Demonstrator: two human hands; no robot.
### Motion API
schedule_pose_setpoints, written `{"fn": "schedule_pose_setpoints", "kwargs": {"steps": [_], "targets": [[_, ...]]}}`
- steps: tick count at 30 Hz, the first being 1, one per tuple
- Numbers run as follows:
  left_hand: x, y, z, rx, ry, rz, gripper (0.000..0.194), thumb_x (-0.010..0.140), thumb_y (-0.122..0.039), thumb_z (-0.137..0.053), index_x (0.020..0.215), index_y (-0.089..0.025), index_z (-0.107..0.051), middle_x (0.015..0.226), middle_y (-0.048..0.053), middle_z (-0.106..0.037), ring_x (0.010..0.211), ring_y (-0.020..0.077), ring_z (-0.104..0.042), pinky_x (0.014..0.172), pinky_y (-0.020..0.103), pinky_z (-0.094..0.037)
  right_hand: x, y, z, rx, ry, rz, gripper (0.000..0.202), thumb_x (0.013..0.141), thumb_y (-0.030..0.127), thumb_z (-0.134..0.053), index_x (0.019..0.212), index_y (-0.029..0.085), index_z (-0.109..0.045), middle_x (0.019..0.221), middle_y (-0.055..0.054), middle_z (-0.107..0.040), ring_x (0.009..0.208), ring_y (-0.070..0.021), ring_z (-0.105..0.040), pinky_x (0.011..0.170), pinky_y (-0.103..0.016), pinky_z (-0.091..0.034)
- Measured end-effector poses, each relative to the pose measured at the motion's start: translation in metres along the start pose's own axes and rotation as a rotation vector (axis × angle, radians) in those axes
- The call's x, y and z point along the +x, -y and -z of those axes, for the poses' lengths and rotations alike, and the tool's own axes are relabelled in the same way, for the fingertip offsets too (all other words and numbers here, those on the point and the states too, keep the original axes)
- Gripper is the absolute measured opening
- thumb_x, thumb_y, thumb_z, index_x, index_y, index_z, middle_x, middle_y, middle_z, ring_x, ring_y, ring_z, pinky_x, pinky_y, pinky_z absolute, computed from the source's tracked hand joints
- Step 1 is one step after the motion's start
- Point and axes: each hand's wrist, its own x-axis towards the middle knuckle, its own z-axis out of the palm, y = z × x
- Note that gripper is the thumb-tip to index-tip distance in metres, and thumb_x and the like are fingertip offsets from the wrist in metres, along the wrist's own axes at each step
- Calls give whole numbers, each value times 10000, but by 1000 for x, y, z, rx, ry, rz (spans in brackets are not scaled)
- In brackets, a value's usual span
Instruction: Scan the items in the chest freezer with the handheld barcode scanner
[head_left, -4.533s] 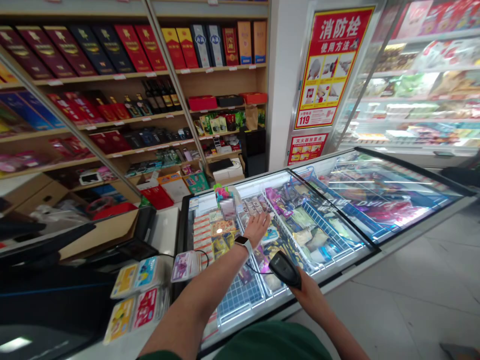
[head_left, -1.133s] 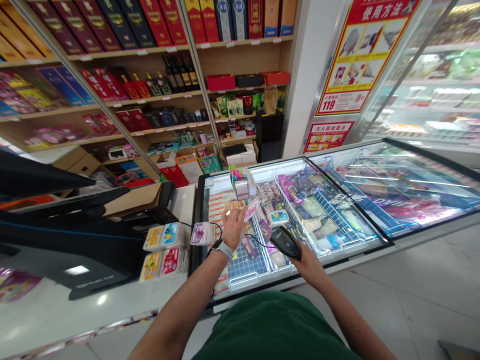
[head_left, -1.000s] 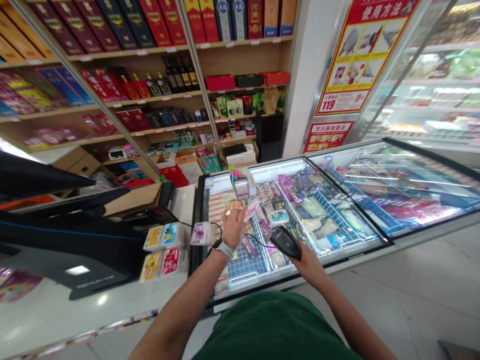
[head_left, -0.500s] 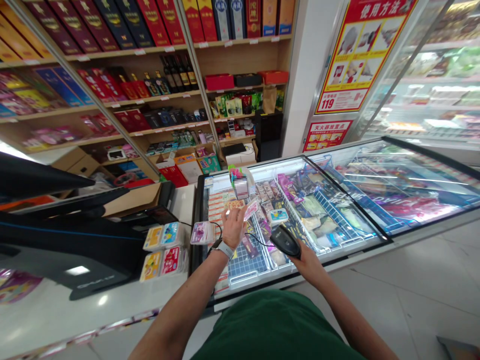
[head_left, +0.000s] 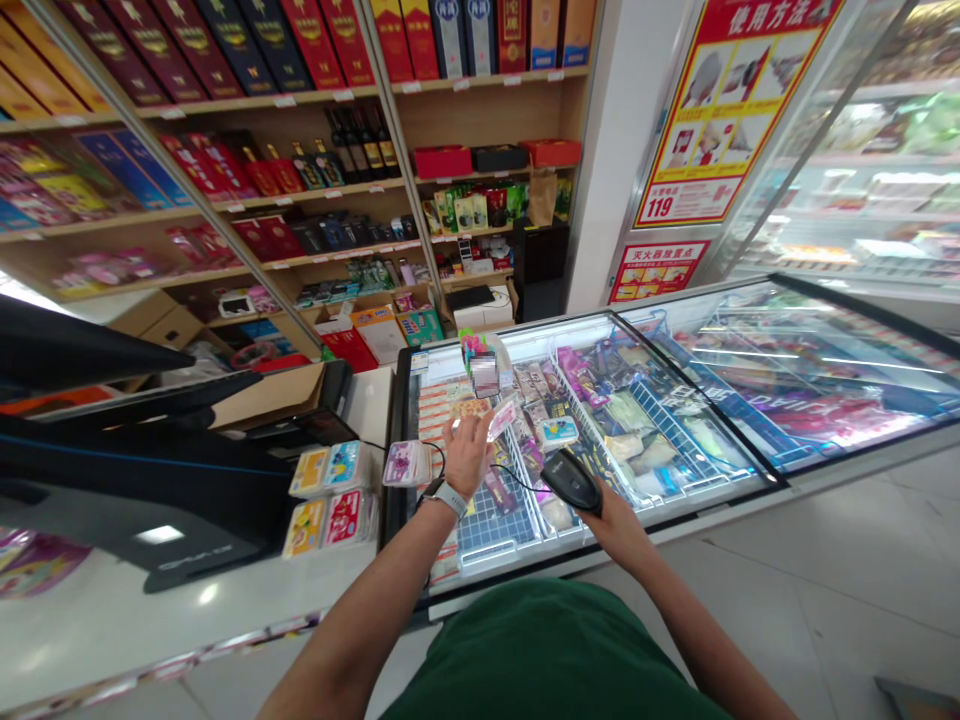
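Observation:
My left hand (head_left: 468, 452), with a watch on its wrist, grips a small flat pink-and-white package (head_left: 502, 418) tilted above the freezer's glass top. The print on this package is too small to read. In my right hand (head_left: 611, 520) is a black barcode scanner (head_left: 571, 482), its head turned toward the left hand, with a thin cable running off leftward. A blue-and-white flat pack (head_left: 557, 431) lies on the glass beyond the scanner. Left of my left hand, a row of purple-labelled packs (head_left: 407, 463) rests at the freezer's edge.
Several stacked flat packs (head_left: 330, 500) stand on the white counter (head_left: 225, 630) beside a black monitor (head_left: 135, 490). The chest freezer (head_left: 720, 492) stretches to the right. Shelves of boxes and bottles (head_left: 360, 145) rise behind. A colourful item and a blurred patch sit on the glass ahead.
The whole view has shifted very slightly. Both hands keep nearly the same places, the left with the package and the right with the scanner.

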Motion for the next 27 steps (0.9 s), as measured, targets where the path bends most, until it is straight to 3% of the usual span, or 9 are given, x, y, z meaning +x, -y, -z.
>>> {"fn": "schedule_pose_setpoints", "kwargs": {"steps": [16,27], "targets": [[-6,1,2,-21,-19,68,558,780,-167,-603,1318,-208,-461,1139,109,-633,1102,259,-555,1084,481,-234,-1,2,-1,1,1,-21,272,758,253,-532,1021,188,-566,947,-66,-675,927,-256,-650,798,-362,-499],[-40,21,7,16,-139,263,551,772,-306,-645,1284,-191,-480,1267,159,-570,1192,299,-508,1050,484,-279,2,2,-2,-15,19,3,319,764,267,-526,1069,184,-562,974,-71,-671,926,-249,-645,812,-366,-497]]}}
